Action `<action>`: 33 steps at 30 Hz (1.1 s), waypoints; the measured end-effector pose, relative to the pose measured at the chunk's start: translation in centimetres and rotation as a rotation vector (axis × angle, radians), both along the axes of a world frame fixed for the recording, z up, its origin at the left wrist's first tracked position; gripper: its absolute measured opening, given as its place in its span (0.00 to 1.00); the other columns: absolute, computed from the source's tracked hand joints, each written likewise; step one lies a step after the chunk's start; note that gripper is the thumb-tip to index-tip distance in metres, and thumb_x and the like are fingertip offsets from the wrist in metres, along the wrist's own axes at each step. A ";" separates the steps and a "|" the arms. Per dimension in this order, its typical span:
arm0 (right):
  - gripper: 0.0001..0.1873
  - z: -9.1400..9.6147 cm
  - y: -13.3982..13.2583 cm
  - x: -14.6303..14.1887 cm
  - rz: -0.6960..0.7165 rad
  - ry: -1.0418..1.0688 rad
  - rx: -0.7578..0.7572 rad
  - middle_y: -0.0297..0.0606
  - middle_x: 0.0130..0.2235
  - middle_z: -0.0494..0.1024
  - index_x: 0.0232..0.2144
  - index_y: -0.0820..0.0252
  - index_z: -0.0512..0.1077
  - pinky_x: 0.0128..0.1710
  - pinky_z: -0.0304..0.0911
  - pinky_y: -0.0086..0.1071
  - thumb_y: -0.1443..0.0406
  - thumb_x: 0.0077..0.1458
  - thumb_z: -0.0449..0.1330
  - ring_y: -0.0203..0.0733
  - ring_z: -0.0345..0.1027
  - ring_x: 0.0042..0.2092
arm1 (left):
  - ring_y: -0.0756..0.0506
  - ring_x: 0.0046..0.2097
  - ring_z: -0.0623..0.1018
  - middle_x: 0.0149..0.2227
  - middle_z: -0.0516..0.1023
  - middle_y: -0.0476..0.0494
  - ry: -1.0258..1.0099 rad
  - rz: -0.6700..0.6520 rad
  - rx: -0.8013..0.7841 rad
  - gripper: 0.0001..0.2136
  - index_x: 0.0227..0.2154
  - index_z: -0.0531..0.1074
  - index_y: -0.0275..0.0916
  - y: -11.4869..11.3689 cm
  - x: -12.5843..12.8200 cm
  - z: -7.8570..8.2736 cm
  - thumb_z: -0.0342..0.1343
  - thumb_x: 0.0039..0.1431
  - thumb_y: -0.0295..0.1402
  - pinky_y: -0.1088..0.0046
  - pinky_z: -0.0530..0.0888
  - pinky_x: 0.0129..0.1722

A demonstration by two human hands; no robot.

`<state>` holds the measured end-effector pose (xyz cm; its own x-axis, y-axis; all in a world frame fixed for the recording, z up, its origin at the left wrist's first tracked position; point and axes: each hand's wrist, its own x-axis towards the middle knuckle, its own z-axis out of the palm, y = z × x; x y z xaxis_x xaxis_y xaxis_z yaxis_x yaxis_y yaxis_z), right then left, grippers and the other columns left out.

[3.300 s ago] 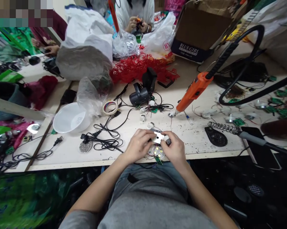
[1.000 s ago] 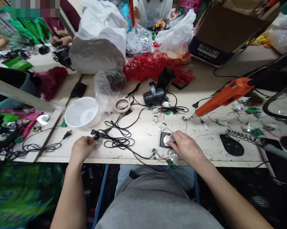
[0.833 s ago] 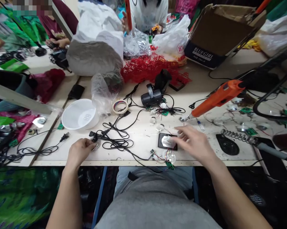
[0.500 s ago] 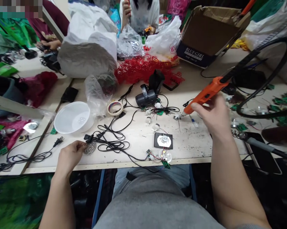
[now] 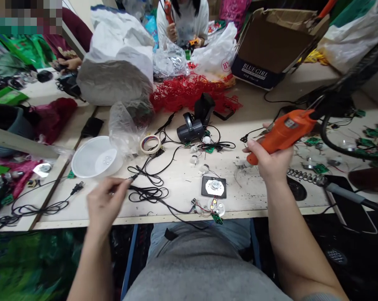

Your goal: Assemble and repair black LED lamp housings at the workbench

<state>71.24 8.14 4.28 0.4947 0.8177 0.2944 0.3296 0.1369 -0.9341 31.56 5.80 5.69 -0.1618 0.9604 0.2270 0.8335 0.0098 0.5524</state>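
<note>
My right hand (image 5: 272,165) is wrapped around an orange electric screwdriver (image 5: 283,129), held above the right part of the table. Its front end points left; the tip is hard to make out. My left hand (image 5: 105,202) is closed in a pinch over the pile of small metal pieces, which it now mostly hides; what the fingers hold is too small to tell. A black cable (image 5: 149,194) lies coiled beside this hand. Between the hands rest a black square plate with a round silver part (image 5: 216,185) and a clear round piece with wires (image 5: 218,207).
A white plastic bowl (image 5: 94,161) and a tape roll (image 5: 150,144) stand at the left. Dark lamp housings (image 5: 190,129) lie farther back. A cardboard box (image 5: 276,46) and red netting (image 5: 189,94) are behind. A phone (image 5: 348,205) lies right. A co-worker (image 5: 182,25) sits opposite.
My left hand has moved right, away from the bowl's front, over the metal pieces. The screwdriver has swung in my right hand, its rear end lower and its body turned toward me.
</note>
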 end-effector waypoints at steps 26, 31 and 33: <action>0.10 5.0 -10.8 -3.5 0.003 0.413 0.518 0.25 0.19 0.69 0.40 0.52 0.73 0.18 0.58 0.35 0.65 0.54 0.65 0.37 0.58 0.17 | 0.48 0.37 0.75 0.35 0.79 0.44 -0.074 -1.320 0.376 0.13 0.34 0.73 0.37 0.5 22.8 -4.1 0.49 0.72 0.37 0.73 0.73 0.39; 0.10 5.3 -11.3 -3.7 -0.022 0.370 0.536 0.26 0.21 0.70 0.41 0.53 0.73 0.19 0.60 0.37 0.67 0.54 0.63 0.38 0.59 0.19 | 0.48 0.37 0.75 0.35 0.79 0.44 -0.077 -1.339 0.401 0.14 0.33 0.73 0.36 0.6 22.9 -4.2 0.49 0.72 0.37 0.73 0.73 0.39; 0.11 5.5 -11.4 -3.6 -0.023 0.349 0.551 0.26 0.21 0.70 0.41 0.53 0.73 0.19 0.60 0.37 0.68 0.54 0.63 0.38 0.59 0.19 | 0.48 0.36 0.75 0.35 0.79 0.44 -0.080 -1.348 0.410 0.14 0.34 0.73 0.36 0.5 23.0 -4.1 0.48 0.72 0.37 0.73 0.73 0.39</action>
<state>67.63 -3.24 9.77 0.6529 0.5807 0.4863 0.0284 0.6228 -0.7818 54.51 6.34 1.56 0.7896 0.2551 0.5581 0.0409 -0.9294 0.3669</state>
